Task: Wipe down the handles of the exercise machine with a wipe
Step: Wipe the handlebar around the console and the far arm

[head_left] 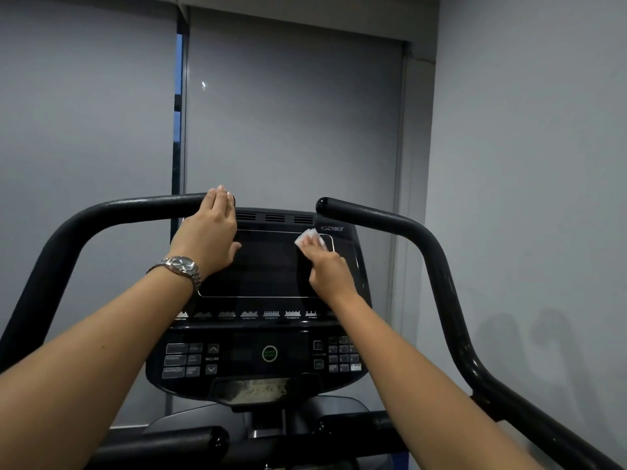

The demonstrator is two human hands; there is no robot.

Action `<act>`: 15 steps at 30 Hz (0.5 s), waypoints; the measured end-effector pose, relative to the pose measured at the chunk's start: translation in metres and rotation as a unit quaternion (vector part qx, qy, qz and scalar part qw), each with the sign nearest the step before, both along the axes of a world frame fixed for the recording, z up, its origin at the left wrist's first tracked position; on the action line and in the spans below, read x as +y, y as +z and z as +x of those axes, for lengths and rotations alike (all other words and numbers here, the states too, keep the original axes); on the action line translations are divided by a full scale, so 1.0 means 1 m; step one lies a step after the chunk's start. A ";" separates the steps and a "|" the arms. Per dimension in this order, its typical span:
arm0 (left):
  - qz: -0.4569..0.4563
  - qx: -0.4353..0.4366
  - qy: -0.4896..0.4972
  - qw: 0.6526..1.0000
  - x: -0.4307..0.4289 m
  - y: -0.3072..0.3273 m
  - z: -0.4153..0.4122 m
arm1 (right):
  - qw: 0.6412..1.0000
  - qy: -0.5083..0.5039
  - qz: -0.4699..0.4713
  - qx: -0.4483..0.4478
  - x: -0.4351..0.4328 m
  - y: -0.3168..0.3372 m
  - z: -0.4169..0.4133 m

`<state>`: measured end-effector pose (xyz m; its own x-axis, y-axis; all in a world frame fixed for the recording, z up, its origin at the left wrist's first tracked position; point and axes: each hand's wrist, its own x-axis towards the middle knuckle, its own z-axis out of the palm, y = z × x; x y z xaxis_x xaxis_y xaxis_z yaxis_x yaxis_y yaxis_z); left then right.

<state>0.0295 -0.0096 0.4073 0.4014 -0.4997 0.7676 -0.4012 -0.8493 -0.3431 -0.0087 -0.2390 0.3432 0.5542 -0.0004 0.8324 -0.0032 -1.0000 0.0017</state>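
A black exercise machine fills the view, with a left handle [101, 212] and a right handle [390, 222] curving up beside the console. My left hand [212, 232], with a watch on its wrist, rests over the inner end of the left handle, fingers lying fairly straight across the bar. My right hand [325, 266] presses a small white wipe [310, 237] against the upper right corner of the dark screen [264, 262]. The right handle stands apart from both hands.
Below the screen sits a button panel [258, 356] with a green round button. Two short lower grips [190, 442] stick out under the console. Grey roller blinds [288, 113] hang behind, and a grey wall [543, 164] stands close on the right.
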 end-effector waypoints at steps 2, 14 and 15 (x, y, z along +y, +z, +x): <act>-0.002 0.004 -0.005 1.000 -0.001 0.000 0.002 | 0.999 -0.015 0.030 -0.022 -0.018 -0.005 -0.009; -0.025 0.046 -0.027 0.998 -0.002 0.000 0.015 | 0.987 -0.040 0.009 0.153 -0.031 -0.011 -0.061; -0.027 0.047 -0.030 0.998 -0.002 0.000 0.015 | 0.982 -0.048 0.015 0.180 -0.037 -0.011 -0.070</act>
<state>0.0445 -0.0118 0.4071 0.4425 -0.4847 0.7545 -0.4805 -0.8385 -0.2568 -0.0784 -0.2763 0.3319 0.8085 -0.0883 0.5819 -0.1016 -0.9948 -0.0099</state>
